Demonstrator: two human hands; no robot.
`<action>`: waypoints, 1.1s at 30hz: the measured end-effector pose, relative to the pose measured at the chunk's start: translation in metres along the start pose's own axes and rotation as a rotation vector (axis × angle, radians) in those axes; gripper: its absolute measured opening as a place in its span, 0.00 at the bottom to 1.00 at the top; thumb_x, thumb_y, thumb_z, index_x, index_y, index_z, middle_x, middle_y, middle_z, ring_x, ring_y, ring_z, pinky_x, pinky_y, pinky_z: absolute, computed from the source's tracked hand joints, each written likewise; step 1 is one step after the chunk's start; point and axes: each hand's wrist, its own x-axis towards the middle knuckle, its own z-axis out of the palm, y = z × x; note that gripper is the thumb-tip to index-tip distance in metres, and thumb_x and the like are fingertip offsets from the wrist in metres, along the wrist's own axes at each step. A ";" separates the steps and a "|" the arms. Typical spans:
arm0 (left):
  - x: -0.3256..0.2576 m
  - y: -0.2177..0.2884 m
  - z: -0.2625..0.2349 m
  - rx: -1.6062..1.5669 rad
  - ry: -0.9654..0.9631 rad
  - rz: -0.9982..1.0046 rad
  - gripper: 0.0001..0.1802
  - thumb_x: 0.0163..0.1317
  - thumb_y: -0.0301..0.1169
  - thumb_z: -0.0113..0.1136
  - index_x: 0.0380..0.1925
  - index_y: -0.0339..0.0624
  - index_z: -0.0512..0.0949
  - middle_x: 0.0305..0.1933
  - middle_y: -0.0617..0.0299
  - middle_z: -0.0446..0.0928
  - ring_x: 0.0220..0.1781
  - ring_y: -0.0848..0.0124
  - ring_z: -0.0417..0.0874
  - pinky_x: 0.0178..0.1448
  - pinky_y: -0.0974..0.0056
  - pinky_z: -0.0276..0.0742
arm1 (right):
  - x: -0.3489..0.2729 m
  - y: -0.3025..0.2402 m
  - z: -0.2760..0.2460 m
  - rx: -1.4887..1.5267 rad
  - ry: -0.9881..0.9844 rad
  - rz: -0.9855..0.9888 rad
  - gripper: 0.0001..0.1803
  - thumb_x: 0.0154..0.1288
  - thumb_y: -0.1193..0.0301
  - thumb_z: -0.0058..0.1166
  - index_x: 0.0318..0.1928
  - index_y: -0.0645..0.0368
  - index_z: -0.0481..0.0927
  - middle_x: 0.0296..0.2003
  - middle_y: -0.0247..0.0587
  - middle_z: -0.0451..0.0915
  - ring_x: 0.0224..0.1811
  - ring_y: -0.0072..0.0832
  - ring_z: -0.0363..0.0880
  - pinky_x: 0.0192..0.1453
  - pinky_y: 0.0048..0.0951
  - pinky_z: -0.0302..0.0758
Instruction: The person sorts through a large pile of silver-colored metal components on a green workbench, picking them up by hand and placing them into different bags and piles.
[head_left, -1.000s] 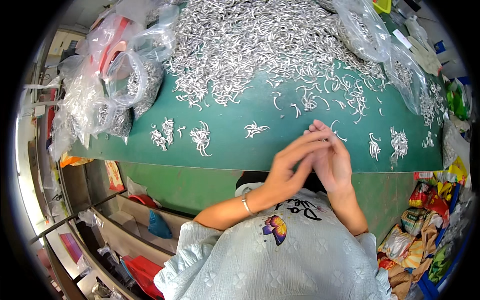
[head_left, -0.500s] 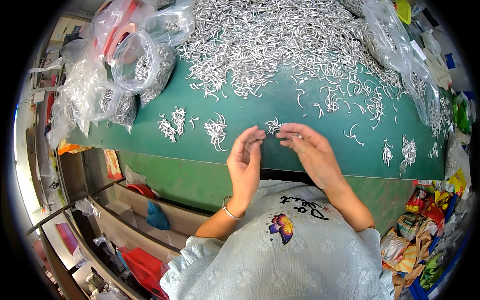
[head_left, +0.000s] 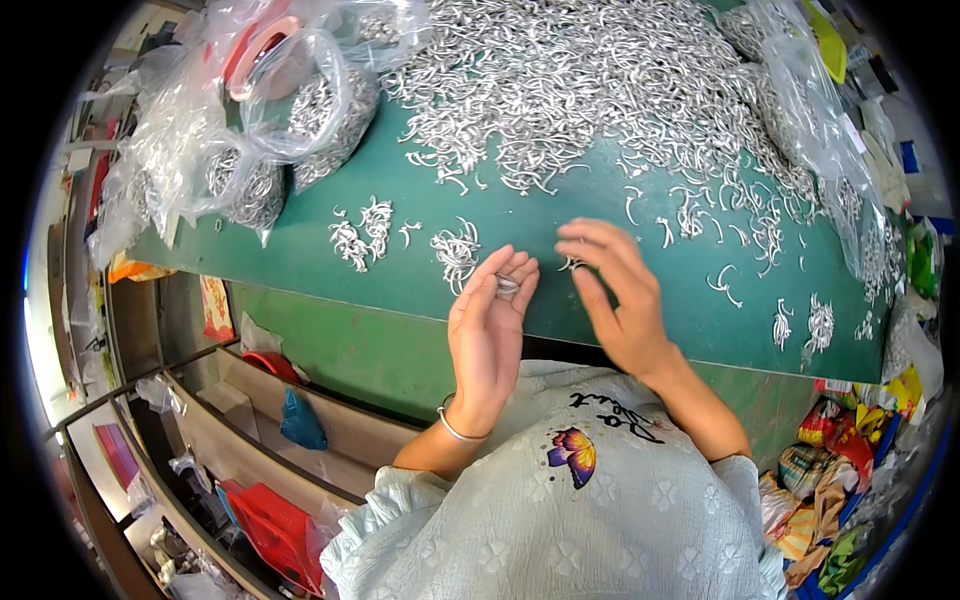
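My left hand (head_left: 487, 325) is turned palm up and cupped, with a few small curved silver metal pieces (head_left: 508, 285) lying at its fingers. To its right, my right hand (head_left: 622, 295) reaches over the table, fingers stretched and thumb apart, slightly smeared by motion. A few more curved pieces show just beneath its fingertips, partly hidden. Left of my left hand lies a small pile of curved pieces (head_left: 456, 250). Another little pile (head_left: 362, 236) sits farther left. The large heap of curved metal pieces (head_left: 590, 90) spreads across the far side of the green table (head_left: 540, 215).
Clear plastic bags of metal pieces (head_left: 335, 120) stand at the far left, beside a pink container (head_left: 262, 60). Another bag (head_left: 810, 110) borders the heap on the right. Small piles (head_left: 820, 325) lie near the right corner. Wooden shelving (head_left: 290, 430) and a red basket (head_left: 275, 530) are below left.
My left hand has turned palm up, and pieces now show in it. My right hand's fingers have spread above the small pile between the hands. The whole view has shifted slightly.
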 end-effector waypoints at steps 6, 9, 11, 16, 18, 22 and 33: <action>0.009 0.016 -0.005 0.379 0.003 0.078 0.17 0.70 0.20 0.43 0.55 0.29 0.74 0.49 0.57 0.78 0.47 0.72 0.76 0.54 0.67 0.74 | -0.008 0.017 0.008 -0.457 -0.105 -0.016 0.17 0.60 0.76 0.59 0.51 0.60 0.79 0.57 0.43 0.74 0.64 0.48 0.68 0.63 0.45 0.69; 0.006 0.022 -0.014 -0.011 -0.076 -0.169 0.17 0.66 0.20 0.49 0.55 0.29 0.74 0.47 0.56 0.77 0.42 0.72 0.74 0.48 0.67 0.72 | -0.012 0.023 0.011 -0.520 -0.110 -0.056 0.16 0.59 0.77 0.59 0.49 0.60 0.80 0.56 0.42 0.75 0.63 0.45 0.69 0.63 0.45 0.70; 0.003 0.027 -0.015 -0.002 -0.059 -0.153 0.17 0.66 0.21 0.50 0.54 0.29 0.74 0.47 0.56 0.78 0.43 0.72 0.75 0.49 0.67 0.73 | -0.014 0.026 0.010 -0.505 -0.114 -0.078 0.15 0.57 0.78 0.60 0.47 0.61 0.80 0.55 0.42 0.76 0.62 0.44 0.70 0.62 0.44 0.71; 0.013 0.055 -0.023 0.389 0.127 0.347 0.18 0.67 0.20 0.43 0.54 0.31 0.75 0.48 0.56 0.78 0.50 0.69 0.78 0.59 0.63 0.74 | -0.018 0.028 0.007 -0.467 -0.093 -0.122 0.12 0.56 0.79 0.59 0.43 0.62 0.81 0.52 0.42 0.77 0.60 0.43 0.73 0.60 0.42 0.74; 0.028 0.071 -0.041 1.054 0.184 0.620 0.20 0.64 0.14 0.40 0.52 0.33 0.76 0.50 0.55 0.78 0.52 0.64 0.79 0.62 0.62 0.72 | -0.020 0.029 0.007 -0.452 -0.095 -0.140 0.11 0.56 0.79 0.59 0.42 0.63 0.81 0.51 0.42 0.78 0.60 0.43 0.73 0.59 0.42 0.74; 0.060 0.089 -0.065 1.792 -0.101 0.820 0.25 0.52 0.09 0.47 0.52 0.34 0.75 0.54 0.47 0.74 0.61 0.50 0.73 0.69 0.51 0.66 | -0.020 0.028 0.006 -0.399 -0.088 -0.126 0.10 0.55 0.80 0.59 0.40 0.64 0.80 0.51 0.42 0.79 0.60 0.44 0.74 0.59 0.42 0.75; 0.036 0.087 -0.057 1.669 -0.036 0.894 0.20 0.55 0.11 0.46 0.45 0.36 0.79 0.53 0.51 0.79 0.60 0.54 0.77 0.70 0.46 0.65 | -0.031 0.026 -0.024 -0.123 -0.112 0.043 0.14 0.58 0.78 0.61 0.46 0.63 0.80 0.55 0.42 0.78 0.66 0.45 0.70 0.65 0.43 0.71</action>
